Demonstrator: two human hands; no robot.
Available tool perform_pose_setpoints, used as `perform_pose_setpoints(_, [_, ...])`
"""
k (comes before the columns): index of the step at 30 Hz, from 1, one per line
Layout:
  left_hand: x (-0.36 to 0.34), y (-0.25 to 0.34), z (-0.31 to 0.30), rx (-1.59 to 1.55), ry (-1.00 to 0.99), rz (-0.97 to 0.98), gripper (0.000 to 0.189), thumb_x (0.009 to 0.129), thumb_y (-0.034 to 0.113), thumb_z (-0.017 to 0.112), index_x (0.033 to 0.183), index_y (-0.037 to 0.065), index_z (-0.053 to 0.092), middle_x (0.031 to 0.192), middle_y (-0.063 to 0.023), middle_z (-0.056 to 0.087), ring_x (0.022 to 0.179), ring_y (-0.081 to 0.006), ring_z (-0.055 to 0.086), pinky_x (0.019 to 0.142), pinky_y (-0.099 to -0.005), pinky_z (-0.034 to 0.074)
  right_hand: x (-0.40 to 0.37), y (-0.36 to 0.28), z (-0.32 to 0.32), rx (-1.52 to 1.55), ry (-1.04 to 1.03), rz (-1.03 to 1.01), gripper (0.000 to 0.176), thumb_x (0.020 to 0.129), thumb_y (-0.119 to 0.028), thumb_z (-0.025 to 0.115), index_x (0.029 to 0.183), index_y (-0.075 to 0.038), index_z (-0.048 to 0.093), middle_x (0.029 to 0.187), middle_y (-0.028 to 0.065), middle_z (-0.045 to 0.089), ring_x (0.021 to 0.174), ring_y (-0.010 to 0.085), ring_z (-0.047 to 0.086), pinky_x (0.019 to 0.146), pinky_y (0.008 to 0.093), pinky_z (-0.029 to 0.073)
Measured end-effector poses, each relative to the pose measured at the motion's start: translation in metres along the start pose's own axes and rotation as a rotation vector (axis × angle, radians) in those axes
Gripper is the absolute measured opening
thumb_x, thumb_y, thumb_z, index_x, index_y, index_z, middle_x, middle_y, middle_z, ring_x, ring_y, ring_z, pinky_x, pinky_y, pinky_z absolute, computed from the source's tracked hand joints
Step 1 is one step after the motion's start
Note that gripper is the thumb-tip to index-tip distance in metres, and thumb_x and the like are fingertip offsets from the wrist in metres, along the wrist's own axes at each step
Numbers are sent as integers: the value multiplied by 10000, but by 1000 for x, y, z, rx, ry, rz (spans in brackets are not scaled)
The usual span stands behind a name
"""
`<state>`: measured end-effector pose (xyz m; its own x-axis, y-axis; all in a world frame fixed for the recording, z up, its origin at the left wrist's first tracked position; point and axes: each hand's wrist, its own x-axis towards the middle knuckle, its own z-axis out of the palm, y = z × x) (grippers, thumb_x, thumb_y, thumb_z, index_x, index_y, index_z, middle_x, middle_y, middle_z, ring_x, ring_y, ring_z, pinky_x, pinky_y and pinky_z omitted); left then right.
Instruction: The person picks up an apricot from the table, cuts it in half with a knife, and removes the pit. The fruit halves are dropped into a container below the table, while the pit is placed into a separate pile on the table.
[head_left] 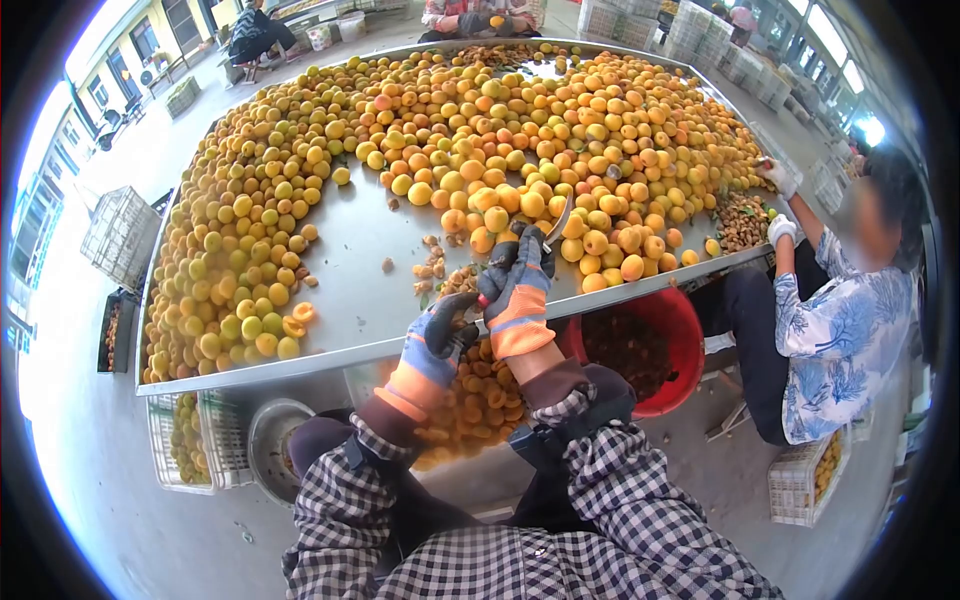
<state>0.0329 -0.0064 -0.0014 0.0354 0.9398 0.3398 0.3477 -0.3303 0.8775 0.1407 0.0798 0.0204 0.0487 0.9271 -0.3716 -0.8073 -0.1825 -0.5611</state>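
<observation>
Both my hands, in orange and blue-grey gloves with dark fingertips, are close together over the front edge of the metal table (350,290). My right hand (518,295) is closed around a knife (561,222), whose short curved blade points up and away from me. Beside it, my left hand (432,350) has its fingers curled in; what lies inside them is hidden. Yellow-orange apricots (480,195) are heaped across the table beyond my hands. Small brown pits (432,265) lie on the metal close to my fingers. Below my hands are split apricot halves (475,400).
A red bucket (685,350) with dark contents stands below the table at right. At left are a metal basin (265,440) and a white crate (225,440) of fruit. A co-worker (840,310) in white gloves sits at the right edge; another person (485,15) works across the table.
</observation>
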Motion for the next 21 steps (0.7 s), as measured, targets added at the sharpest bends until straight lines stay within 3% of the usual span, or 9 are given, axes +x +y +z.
perform_pose_setpoints(2, [-1, -3, 2, -42, 26, -25, 324, 823, 28, 610, 1145, 8, 574, 980, -153, 653, 902, -234, 637, 787, -321, 489, -7, 0, 3, -58, -63, -74, 229, 953, -383, 518, 981, -157, 544, 583, -14, 454, 375, 106, 338, 337, 253, 256])
perform_pose_setpoints(4, [-1, -8, 4, -84, 49, -48, 316, 827, 35, 619, 1137, -2, 575, 968, -138, 657, 890, -199, 633, 784, -311, 489, -12, 2, 5, -153, -430, -320, 255, 970, -364, 492, 946, -113, 529, 567, 16, 475, 334, 113, 331, 303, 256, 261])
perform_pose_setpoints(8, [-3, -20, 6, -87, 67, -27, 303, 823, 47, 648, 1112, -10, 580, 928, -110, 659, 875, -152, 608, 781, -298, 484, -6, 7, 4, -167, -499, -307, 244, 967, -344, 507, 933, -103, 516, 553, 28, 478, 318, 114, 331, 285, 256, 265])
perform_pose_setpoints(13, [-3, -17, 8, -64, 80, -29, 284, 811, 43, 656, 1081, -8, 585, 922, -129, 659, 870, -201, 631, 777, -318, 489, 1, 14, -1, -126, -293, -121, 207, 953, -351, 536, 942, -146, 512, 552, 0, 465, 342, 111, 337, 313, 251, 253])
perform_pose_setpoints(18, [-4, -21, 12, 170, 108, 71, 309, 799, 19, 635, 1102, -3, 578, 981, -166, 643, 935, -303, 629, 810, -348, 484, 6, 14, -1, -81, -115, 7, 168, 940, -352, 551, 932, -188, 518, 572, -22, 464, 378, 107, 351, 344, 253, 252])
perform_pose_setpoints(21, [-5, -22, 13, 140, 80, 28, 317, 807, 4, 617, 1121, -6, 571, 1004, -168, 632, 953, -284, 622, 832, -340, 477, 13, 14, -3, -96, 14, 84, 147, 932, -336, 550, 933, -192, 521, 584, -23, 464, 393, 106, 359, 351, 258, 262])
